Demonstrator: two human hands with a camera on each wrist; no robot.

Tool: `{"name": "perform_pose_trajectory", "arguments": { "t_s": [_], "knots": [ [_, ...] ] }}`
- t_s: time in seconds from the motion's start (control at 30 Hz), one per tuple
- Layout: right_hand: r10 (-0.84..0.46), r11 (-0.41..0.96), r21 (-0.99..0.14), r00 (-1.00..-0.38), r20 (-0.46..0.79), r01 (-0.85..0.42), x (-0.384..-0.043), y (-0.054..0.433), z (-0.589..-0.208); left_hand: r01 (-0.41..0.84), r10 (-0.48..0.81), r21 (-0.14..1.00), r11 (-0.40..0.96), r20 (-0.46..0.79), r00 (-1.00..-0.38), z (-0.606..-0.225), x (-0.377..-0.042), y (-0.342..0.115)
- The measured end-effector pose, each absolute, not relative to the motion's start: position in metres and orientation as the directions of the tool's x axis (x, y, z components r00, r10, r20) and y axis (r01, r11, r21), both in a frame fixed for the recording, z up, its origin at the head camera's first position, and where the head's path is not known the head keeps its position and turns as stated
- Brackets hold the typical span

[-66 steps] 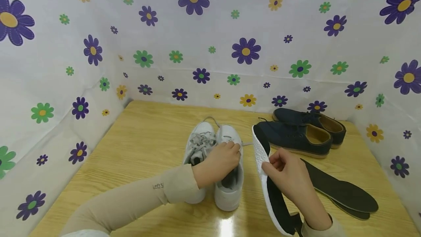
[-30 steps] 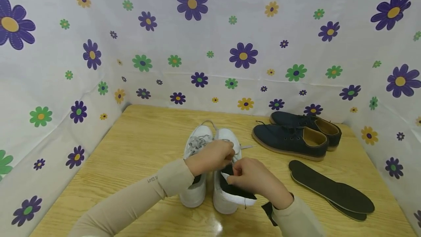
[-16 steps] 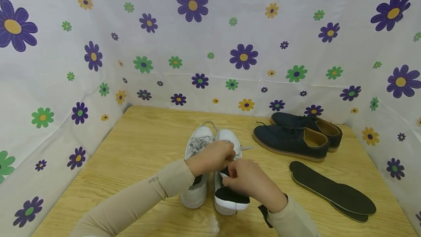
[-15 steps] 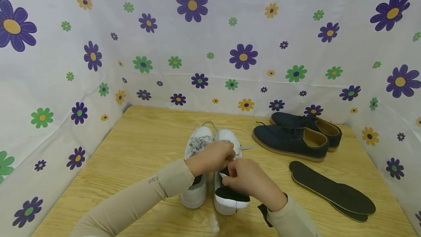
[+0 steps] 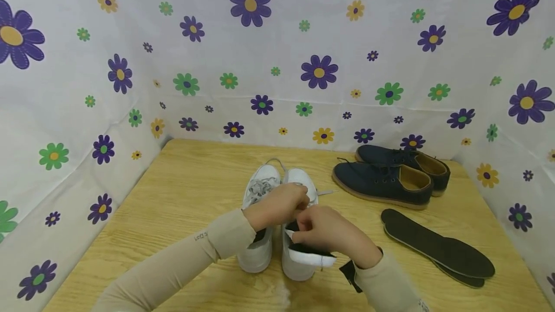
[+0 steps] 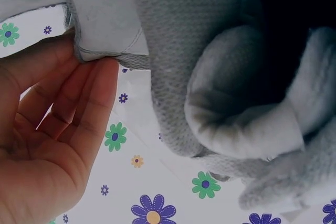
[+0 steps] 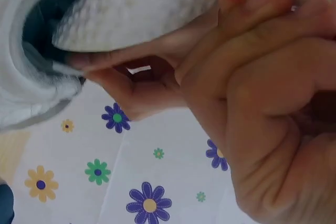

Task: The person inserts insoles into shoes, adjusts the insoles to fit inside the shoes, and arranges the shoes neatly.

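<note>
Two white lace-up sneakers stand side by side, toes away from me: the left sneaker (image 5: 254, 260) and the right sneaker (image 5: 297, 271). My left hand (image 5: 279, 206) reaches over the right one; in the left wrist view its fingertips pinch a pale flap (image 6: 107, 17) at the shoe's opening. My right hand (image 5: 331, 232) grips an insole (image 5: 311, 257), black on top and white underneath. Its heel end sticks out over the sneaker's heel, tilted to the right. In the right wrist view the insole's dimpled white underside (image 7: 142, 11) leads into the shoe's opening. Its front end is hidden.
Dark blue lace-up shoes (image 5: 381, 182) stand at the back right. Two dark insoles (image 5: 438, 244) lie overlapping on the wooden table (image 5: 199, 177) at the right. A flower-patterned cloth (image 5: 269, 52) walls the table at back and sides.
My right hand has brought the insole left from beside the sneakers, front end into the right one. Its heel end has since swung slightly right and up. My left hand stays at the opening.
</note>
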State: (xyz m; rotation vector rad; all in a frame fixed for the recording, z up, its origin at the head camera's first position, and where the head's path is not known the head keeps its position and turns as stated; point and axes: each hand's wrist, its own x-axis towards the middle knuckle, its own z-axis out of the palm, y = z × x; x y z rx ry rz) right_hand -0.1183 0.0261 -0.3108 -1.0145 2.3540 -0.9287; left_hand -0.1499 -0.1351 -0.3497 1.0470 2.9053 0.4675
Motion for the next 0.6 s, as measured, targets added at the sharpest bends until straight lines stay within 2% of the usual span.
{"name": "perform_pose_trajectory", "arguments": {
  "t_s": [0.07,0.23,0.4,0.6],
  "knots": [
    [-0.782,0.476,-0.748,-0.612,-0.119,-0.463,-0.124,0.030,-0.309,0.620,0.625,0.292,0.729,0.086,-0.776,-0.350,-0.149,-0.134],
    [-0.795,0.464,-0.776,-0.587,-0.152,-0.427,-0.136,0.032,-0.310,0.620,0.627,0.306,0.723,0.089,-0.774,-0.349,-0.150,-0.134],
    [-0.796,0.487,-0.745,-0.582,-0.164,-0.456,-0.135,0.030,-0.307,0.593,0.613,0.342,0.729,0.060,-0.788,-0.349,-0.149,-0.133],
    [-0.764,0.546,-0.734,-0.600,-0.239,-0.404,-0.131,0.028,-0.300,0.574,0.605,0.380,0.725,0.047,-0.795,-0.349,-0.150,-0.132]
  ]
}}
